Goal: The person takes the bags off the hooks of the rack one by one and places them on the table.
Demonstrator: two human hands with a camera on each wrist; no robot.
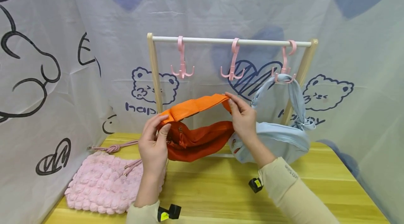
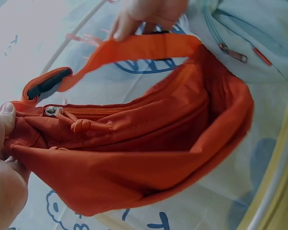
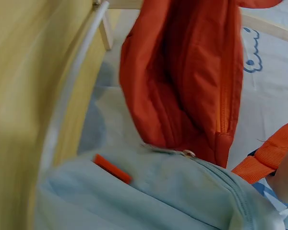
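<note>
An orange-red shoulder bag hangs in the air between both hands, its bright orange strap arched above it. The left hand pinches the bag's left end where strap and body meet, thumb in front. At the strap's right part, the right hand pinches the webbing between thumb and fingers. A zipper with a knotted orange pull shows near the left hand in the left wrist view. Behind the right hand, a light blue bag hangs by its strap from a pink hook.
A white rail on wooden posts carries a left pink hook and a middle pink hook, both above the orange bag. A pink puffy bag lies at the left of the yellow wooden table. Printed cloth forms the backdrop.
</note>
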